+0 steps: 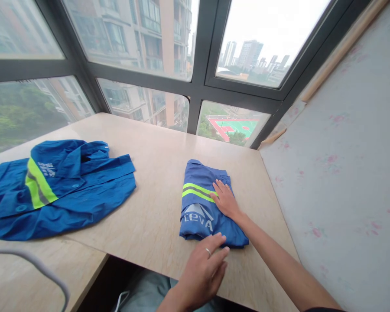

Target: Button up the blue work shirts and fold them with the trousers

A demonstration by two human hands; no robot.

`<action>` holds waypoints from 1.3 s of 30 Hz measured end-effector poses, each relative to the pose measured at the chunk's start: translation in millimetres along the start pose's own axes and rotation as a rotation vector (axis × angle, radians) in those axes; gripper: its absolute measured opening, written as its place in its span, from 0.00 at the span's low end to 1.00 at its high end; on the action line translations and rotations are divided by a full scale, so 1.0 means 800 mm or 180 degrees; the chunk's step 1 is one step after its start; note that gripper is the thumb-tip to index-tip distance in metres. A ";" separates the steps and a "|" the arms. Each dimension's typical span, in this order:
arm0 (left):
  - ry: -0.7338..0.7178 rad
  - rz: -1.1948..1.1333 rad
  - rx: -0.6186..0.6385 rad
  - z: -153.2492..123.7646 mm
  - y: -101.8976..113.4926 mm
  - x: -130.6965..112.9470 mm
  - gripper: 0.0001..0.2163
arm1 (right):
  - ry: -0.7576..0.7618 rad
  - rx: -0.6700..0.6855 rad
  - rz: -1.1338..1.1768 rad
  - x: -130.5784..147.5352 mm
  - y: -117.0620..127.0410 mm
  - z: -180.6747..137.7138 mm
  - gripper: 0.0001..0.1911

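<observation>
A folded blue work garment (199, 203) with yellow-green reflective stripes and a white logo lies on the beige tabletop (156, 173) right of centre. My right hand (225, 200) rests flat on its right side, fingers stretched out. My left hand (203, 268) is at the garment's near edge, fingers extended and together, touching the fabric's lower corner. Neither hand grips anything.
A second blue work jacket (58, 186) with a yellow-green stripe lies unfolded at the table's left. A grey curved bar (39, 268) crosses the lower left. Large windows (195, 56) line the far side and a pale floral wall (344, 164) stands at the right.
</observation>
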State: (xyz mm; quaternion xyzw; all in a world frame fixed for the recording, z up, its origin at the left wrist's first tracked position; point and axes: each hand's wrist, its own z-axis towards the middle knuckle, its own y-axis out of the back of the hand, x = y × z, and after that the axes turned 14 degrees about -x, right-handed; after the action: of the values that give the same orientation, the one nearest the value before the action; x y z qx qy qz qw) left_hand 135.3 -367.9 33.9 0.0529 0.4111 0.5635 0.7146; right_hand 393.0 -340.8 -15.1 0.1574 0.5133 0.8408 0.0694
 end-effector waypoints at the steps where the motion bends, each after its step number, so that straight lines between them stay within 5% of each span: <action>1: 0.0210 0.0127 -0.0443 -0.003 0.015 0.006 0.16 | 0.0032 0.0015 -0.0003 -0.002 0.001 0.001 0.28; 4: 0.0749 0.0718 -0.1097 -0.005 0.048 0.030 0.19 | 0.0045 0.0103 -0.0090 0.003 0.011 0.013 0.26; 11: 0.0681 0.0845 -0.0652 -0.002 0.047 0.069 0.26 | 0.0214 0.0024 -0.0074 0.056 0.036 0.111 0.22; 16: 0.0350 0.0929 -0.0877 -0.007 0.042 0.073 0.20 | 0.0011 0.0384 0.0141 0.085 0.006 0.194 0.22; 21: 0.0345 0.0741 -0.1063 -0.004 0.048 0.071 0.16 | -0.0103 0.1027 0.0099 0.079 -0.030 0.243 0.22; 25: 0.0427 0.0403 -0.1157 -0.004 0.052 0.070 0.11 | -0.0096 0.1161 0.0077 0.071 -0.044 0.247 0.23; 39: 0.0487 0.0279 -0.1172 -0.022 0.059 0.054 0.09 | -0.0364 0.0448 -0.0130 0.067 -0.066 0.206 0.27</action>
State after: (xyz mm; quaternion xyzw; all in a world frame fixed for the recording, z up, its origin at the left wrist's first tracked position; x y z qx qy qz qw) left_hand 89.4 -320.8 24.8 -0.1037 0.3514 0.6620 0.6538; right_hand 395.1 -162.8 18.1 0.1990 0.5694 0.7908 0.1045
